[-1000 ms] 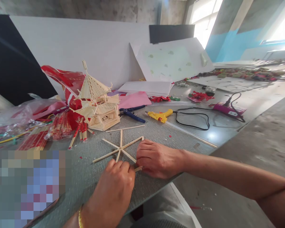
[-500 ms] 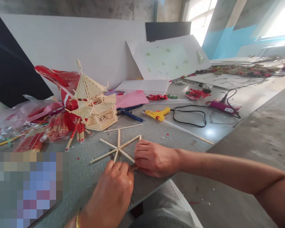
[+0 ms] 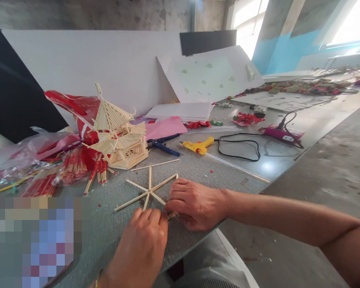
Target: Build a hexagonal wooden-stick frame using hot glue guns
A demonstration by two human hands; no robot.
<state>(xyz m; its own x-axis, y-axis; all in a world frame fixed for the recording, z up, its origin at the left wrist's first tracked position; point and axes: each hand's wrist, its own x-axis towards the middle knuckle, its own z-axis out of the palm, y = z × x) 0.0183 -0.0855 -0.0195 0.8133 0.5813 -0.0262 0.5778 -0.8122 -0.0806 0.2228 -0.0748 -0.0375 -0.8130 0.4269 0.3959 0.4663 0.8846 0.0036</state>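
A star-shaped frame of thin wooden sticks (image 3: 149,191) lies flat on the grey table, its spokes meeting in the middle. My left hand (image 3: 147,236) is closed at the near spoke, with the fingertips hidden under the knuckles. On the frame's right side my right hand (image 3: 195,202) is closed over the ends of the right-hand spokes. A short wooden stick (image 3: 171,216) shows between the two hands; its ends are hidden by the fingers. Behind the frame lies a loose stick (image 3: 155,164), apart from it.
A stick-built pagoda model (image 3: 117,136) stands behind the frame. Blue-handled pliers (image 3: 165,146), a yellow glue gun (image 3: 198,145) and a purple power strip (image 3: 280,135) with a black cord lie further right. Bundled red-tipped sticks (image 3: 73,164) lie left. The table edge is close to my body.
My right hand's fingers have shifted slightly left and down along the frame's edge. The left hand stays at the near spoke. The whole view has tilted a little.
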